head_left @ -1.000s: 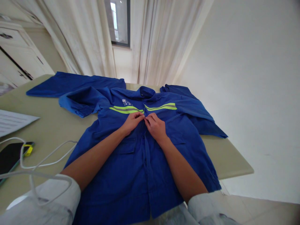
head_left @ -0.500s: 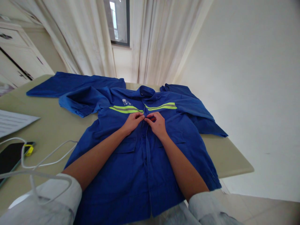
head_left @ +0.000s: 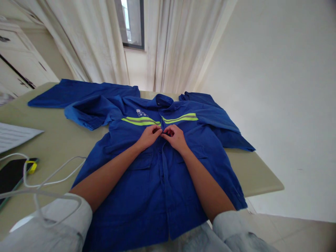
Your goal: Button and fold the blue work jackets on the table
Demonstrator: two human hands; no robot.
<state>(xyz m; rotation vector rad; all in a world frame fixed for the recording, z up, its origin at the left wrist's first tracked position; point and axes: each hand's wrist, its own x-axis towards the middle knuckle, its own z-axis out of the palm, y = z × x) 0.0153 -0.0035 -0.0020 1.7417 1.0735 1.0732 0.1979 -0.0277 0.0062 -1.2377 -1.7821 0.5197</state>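
Note:
A blue work jacket (head_left: 141, 199) with yellow-green and grey reflective bands lies front up, its collar at the far side and its hem toward me. Just below the chest band, my left hand (head_left: 150, 135) pinches the edge of the front placket. My right hand (head_left: 175, 137) pinches the opposite placket edge, its fingertips almost meeting the left ones. Whatever small part sits between the fingertips is hidden. Below the hands the front opening runs down to the hem, with small dark buttons showing along it.
The jacket lies on a greenish-beige table (head_left: 63, 140). Folded blue cloth (head_left: 86, 92) lies at the back left, with more dark blue cloth (head_left: 199, 98) at the back right. A printed sheet (head_left: 18, 136), a phone (head_left: 13, 175) and a white cable (head_left: 57, 180) are on the left.
Both hands stay at the same spot on the placket. The right fingers have shifted slightly, and the whole view has moved a little.

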